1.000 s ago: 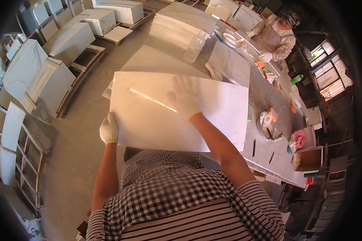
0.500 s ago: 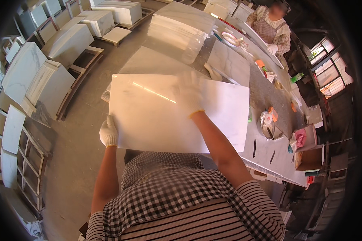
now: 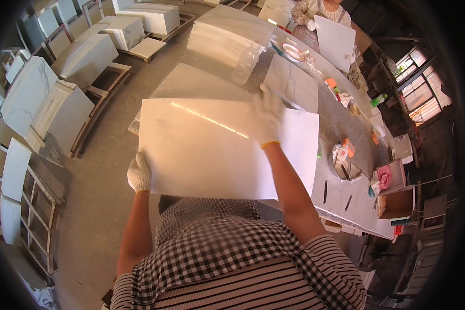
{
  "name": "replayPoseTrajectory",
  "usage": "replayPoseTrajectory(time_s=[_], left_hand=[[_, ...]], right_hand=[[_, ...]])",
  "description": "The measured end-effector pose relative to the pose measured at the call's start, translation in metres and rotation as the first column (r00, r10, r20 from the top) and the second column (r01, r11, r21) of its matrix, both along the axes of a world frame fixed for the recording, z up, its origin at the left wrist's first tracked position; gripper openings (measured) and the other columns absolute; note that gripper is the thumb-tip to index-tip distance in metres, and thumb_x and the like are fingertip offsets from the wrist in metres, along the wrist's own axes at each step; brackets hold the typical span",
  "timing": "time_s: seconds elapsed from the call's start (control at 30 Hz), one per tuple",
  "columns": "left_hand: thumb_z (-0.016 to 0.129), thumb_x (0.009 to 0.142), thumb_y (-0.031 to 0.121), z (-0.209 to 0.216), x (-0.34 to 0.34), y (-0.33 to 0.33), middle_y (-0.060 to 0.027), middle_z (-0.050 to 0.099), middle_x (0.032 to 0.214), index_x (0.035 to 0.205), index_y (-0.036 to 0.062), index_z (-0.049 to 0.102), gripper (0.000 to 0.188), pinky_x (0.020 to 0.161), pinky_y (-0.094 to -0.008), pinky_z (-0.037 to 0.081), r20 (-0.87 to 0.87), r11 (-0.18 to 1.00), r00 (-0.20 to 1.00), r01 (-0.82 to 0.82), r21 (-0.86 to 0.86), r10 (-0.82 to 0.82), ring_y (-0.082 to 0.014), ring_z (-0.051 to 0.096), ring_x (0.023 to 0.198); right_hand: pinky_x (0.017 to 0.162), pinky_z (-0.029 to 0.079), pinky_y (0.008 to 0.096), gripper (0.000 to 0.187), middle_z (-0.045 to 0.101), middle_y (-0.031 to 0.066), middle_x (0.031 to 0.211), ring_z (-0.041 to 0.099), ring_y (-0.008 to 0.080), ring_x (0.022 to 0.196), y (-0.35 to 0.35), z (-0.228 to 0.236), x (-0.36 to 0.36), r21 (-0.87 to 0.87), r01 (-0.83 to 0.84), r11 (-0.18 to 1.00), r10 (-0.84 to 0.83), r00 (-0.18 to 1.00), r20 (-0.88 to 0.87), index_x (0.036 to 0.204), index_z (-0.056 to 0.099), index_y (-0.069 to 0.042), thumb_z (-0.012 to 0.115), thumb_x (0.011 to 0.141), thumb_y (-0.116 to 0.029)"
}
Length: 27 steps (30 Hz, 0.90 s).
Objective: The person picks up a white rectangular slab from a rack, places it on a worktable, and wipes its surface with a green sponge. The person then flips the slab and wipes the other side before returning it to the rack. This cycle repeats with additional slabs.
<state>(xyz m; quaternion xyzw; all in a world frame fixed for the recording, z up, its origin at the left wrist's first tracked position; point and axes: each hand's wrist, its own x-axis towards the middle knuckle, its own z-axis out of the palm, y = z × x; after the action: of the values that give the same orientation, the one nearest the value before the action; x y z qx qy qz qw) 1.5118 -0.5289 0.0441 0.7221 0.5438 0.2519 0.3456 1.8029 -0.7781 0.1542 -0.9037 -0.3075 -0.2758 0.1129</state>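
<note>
A glossy white marble slab [image 3: 196, 155] lies in front of me, a streak of light reflected along its upper part. My left hand [image 3: 139, 174], in a white knitted glove, grips its left edge, thumb at the top and the other fingers hidden beneath. Also gloved, my right hand [image 3: 268, 114] lies over the slab's right half with its fingers stretched out and somewhat blurred. Whether its palm presses on the surface I cannot tell. Behind the slab, other marble slabs [image 3: 294, 82] lie on the stone-topped table [image 3: 346, 199].
A stack of slabs [image 3: 225, 44] stands beyond, with stacked marble [image 3: 64, 116] on racks at left. On the right are a metal bowl [image 3: 342, 164], a dark thin tool [image 3: 325, 191] and an open cardboard box [image 3: 398, 202]. Across the table a co-worker holds a white slab [image 3: 336, 44].
My right hand has slid to the right across the slab. My left hand stays at the edge. The co-worker's slab has been raised and turned more upright.
</note>
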Motion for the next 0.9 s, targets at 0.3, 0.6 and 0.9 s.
replayPoseTrajectory(time_s=[0.3, 0.6, 0.9], left_hand=[[0.041, 0.096, 0.059, -0.012, 0.002, 0.002, -0.0216, 0.070, 0.095, 0.105, 0.0040, 0.071, 0.064, 0.082, -0.0426, 0.050, 0.004, 0.998, 1.000, -0.007, -0.062, 0.007, -0.0380, 0.067, 0.091], [0.040, 0.097, 0.058, -0.011, 0.000, 0.002, -0.0199, 0.071, 0.090, 0.105, -0.0015, 0.070, 0.067, 0.077, -0.0386, 0.051, 0.137, 0.996, 0.988, 0.077, -0.049, -0.069, -0.0300, 0.068, 0.083], [0.041, 0.097, 0.059, -0.016, 0.001, 0.006, -0.0195, 0.072, 0.090, 0.108, -0.0012, 0.070, 0.068, 0.077, -0.0390, 0.051, 0.133, 0.995, 0.989, 0.068, -0.079, -0.057, -0.0289, 0.068, 0.083]], right_hand=[[0.102, 0.038, 0.0543, 0.065, 0.048, 0.0187, 0.142, 0.049, 0.0411, 0.124, -0.146, 0.006, 0.039, 0.076, 0.534, 0.842, -0.538, 0.842, 0.041, 0.143, 0.044, -0.008, 0.046, 0.095, -0.052], [0.099, 0.046, 0.0364, 0.051, 0.059, 0.0189, 0.132, 0.058, 0.0319, 0.119, -0.232, -0.035, 0.059, 0.499, 0.313, 0.808, 0.023, 0.830, -0.558, 0.138, 0.050, -0.002, 0.045, 0.102, -0.038], [0.088, 0.049, 0.0268, 0.040, 0.067, 0.0030, 0.112, 0.061, 0.0104, 0.102, -0.229, -0.047, 0.066, 0.861, 0.347, 0.371, 0.394, 0.781, -0.485, 0.121, 0.066, 0.001, 0.059, 0.099, -0.031]])
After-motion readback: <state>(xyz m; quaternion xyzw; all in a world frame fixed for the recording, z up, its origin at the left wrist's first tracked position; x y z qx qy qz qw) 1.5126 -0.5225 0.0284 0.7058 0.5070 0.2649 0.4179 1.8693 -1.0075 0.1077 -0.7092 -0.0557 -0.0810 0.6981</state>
